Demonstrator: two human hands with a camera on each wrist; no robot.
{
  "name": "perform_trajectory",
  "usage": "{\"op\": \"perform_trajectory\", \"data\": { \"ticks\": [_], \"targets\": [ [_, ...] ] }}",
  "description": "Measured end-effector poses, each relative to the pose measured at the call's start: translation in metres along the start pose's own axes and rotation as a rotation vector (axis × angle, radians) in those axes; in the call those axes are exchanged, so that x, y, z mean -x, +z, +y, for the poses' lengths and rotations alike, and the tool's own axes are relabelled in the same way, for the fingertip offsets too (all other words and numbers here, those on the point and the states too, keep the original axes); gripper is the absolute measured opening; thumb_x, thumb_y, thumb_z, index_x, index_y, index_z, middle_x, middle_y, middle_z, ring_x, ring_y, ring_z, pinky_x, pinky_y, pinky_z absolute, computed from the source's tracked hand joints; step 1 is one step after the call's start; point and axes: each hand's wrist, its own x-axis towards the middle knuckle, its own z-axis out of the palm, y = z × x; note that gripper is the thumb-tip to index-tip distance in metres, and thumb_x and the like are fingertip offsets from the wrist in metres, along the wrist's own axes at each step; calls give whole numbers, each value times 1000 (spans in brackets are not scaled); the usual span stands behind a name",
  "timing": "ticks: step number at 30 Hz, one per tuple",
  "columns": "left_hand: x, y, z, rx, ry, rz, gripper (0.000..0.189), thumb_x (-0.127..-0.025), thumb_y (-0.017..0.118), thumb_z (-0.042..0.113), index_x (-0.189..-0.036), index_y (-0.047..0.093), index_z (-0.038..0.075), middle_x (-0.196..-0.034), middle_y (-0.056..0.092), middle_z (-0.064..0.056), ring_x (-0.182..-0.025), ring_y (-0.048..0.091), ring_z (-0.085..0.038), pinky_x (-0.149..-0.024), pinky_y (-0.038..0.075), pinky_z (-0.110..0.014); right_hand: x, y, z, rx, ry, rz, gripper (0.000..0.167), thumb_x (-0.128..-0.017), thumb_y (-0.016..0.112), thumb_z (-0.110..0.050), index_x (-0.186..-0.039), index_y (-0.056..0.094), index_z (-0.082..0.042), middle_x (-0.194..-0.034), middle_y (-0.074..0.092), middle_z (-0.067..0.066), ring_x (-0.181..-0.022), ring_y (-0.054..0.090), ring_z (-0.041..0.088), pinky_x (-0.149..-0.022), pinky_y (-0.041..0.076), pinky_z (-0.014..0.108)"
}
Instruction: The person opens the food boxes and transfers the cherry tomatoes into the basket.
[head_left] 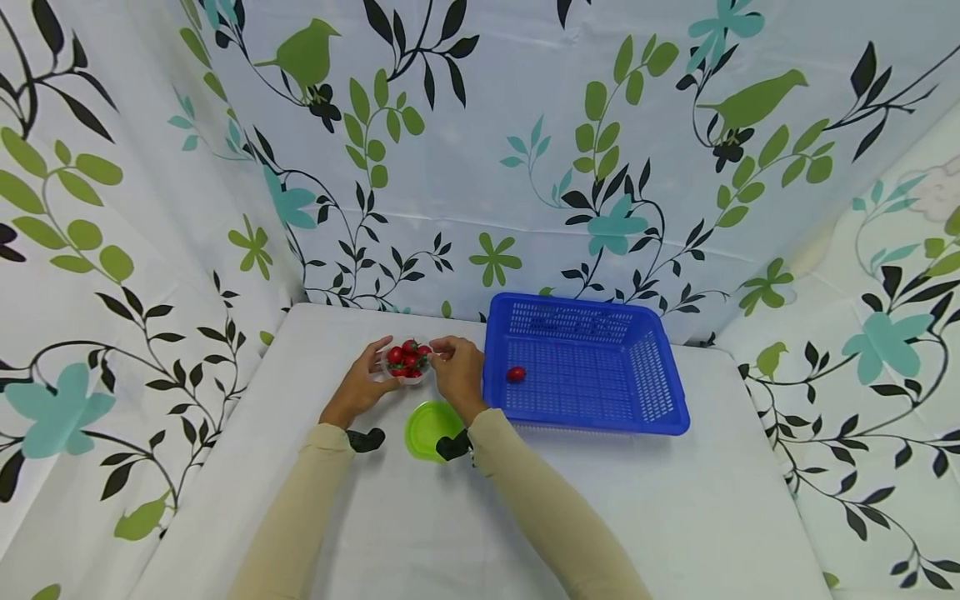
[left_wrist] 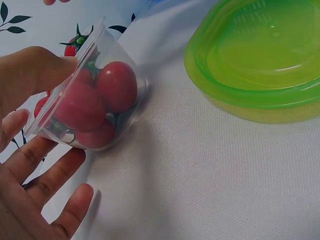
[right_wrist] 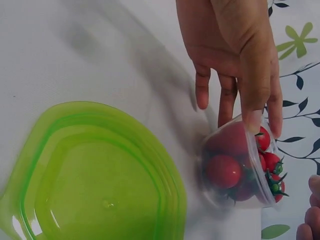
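A small clear plastic tub full of red cherry tomatoes with green stems stands at the left of the table, between both hands. My left hand holds its left side, thumb at the rim and fingers under the wall. From the right, my right hand pinches the rim, its thumb on the outside of the wall. Just in front of the tub lies a translucent green lid, partly under the right wrist in the head view.
A blue perforated basket stands to the right of the right hand, with a single cherry tomato near its left wall. A patterned curtain hangs behind the white table and along both sides.
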Motion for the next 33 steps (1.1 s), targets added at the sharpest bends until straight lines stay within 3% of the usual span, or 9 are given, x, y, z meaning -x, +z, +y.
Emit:
{"op": "perform_trajectory", "data": {
  "ticks": [9, 19, 33],
  "targets": [
    [1, 0, 1, -3, -3, 13, 90, -95, 78, 13, -169, 27, 24, -173, 32, -19, -155, 36, -44, -125, 37, -65, -2, 8, 5, -4, 12, 11, 15, -94, 81, -9, -108, 83, -13, -102, 80, 4, -92, 69, 17, -83, 59, 31],
    [1, 1, 2, 13, -14, 8, 91, -95, 79, 14, -169, 27, 26, -173, 31, -18, -155, 36, -44, -124, 39, -64, -4, 16, 12, 28, 18, 11, 13, -92, 81, -7, -104, 84, -12, -97, 80, 2, -88, 69, 17, -82, 58, 33],
    [1, 0, 2, 31, -23, 4, 92, -93, 81, 15, -168, 29, 29, -173, 33, -18, -155, 37, -43, -123, 39, -65, -11, 22, 15, 79, -32, 21, 8, -93, 82, -9, -101, 84, -11, -93, 81, 1, -90, 73, 18, -86, 62, 35]
  ]
}}
